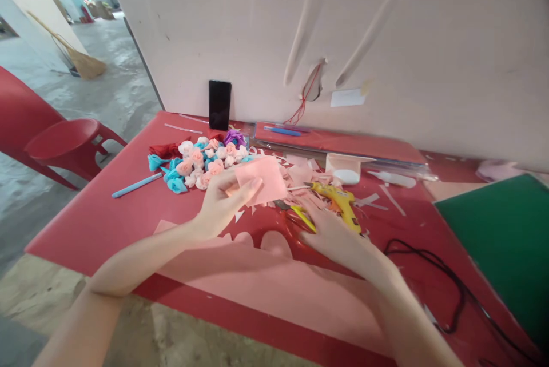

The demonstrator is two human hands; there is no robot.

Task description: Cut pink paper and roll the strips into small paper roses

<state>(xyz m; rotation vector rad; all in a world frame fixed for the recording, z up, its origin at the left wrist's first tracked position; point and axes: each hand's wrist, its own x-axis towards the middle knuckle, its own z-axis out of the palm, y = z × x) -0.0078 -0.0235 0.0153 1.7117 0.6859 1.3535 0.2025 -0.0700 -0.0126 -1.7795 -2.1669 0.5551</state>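
Observation:
Between the thumb and fingers of my left hand (pixel 223 204) is a square of pink paper (pixel 268 178), held up above the table. My right hand (pixel 330 235) is closed around yellow-handled scissors (pixel 303 218), whose dark blades point toward the paper; the grip is partly hidden. Just beyond my right hand lies a yellow glue gun (pixel 341 201) among pink paper scraps (pixel 300 172). Left of the paper sits a pile of pink, white and blue paper roses (pixel 197 164). A large pink sheet (pixel 257 278) with scalloped edges spreads under my forearms.
A black phone (pixel 219 105) leans on the white panel (pixel 257 30) behind the red table (pixel 128 184). A blue pen (pixel 136 185) lies at left, a white glue bottle (pixel 394 179) at right. A black cord (pixel 458 292) runs near a green board (pixel 501 241). Red chairs (pixel 64 141) stand at left.

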